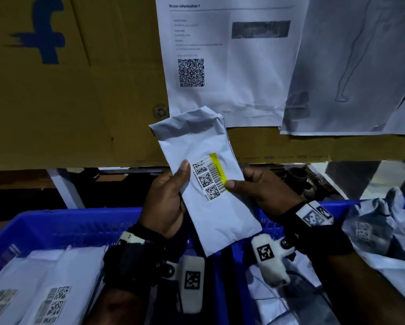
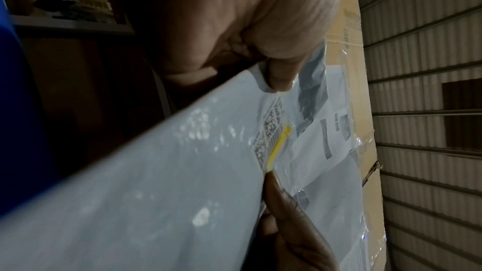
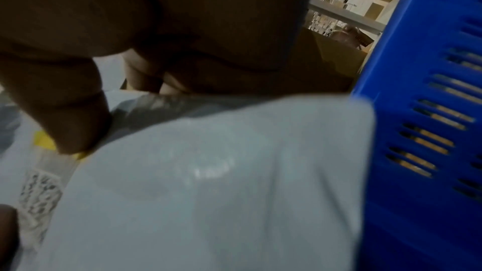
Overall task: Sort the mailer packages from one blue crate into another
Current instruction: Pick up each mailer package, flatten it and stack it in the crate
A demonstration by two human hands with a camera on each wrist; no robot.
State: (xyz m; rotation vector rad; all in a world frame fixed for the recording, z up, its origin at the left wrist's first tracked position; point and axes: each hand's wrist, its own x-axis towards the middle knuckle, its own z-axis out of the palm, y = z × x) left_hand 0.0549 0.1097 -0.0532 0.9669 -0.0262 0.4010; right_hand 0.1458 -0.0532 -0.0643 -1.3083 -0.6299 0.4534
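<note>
Glossy plastic mailer, crinkled

A brown cardboard sheet with a blue printed logo stands upright behind the work area. Two white paper sheets are stuck to it: one carries blurred text, a square code and a dark smudged bar, the other, to its right, shows a faint line drawing. A corrugated shutter fills the left wrist view's right side.
</note>
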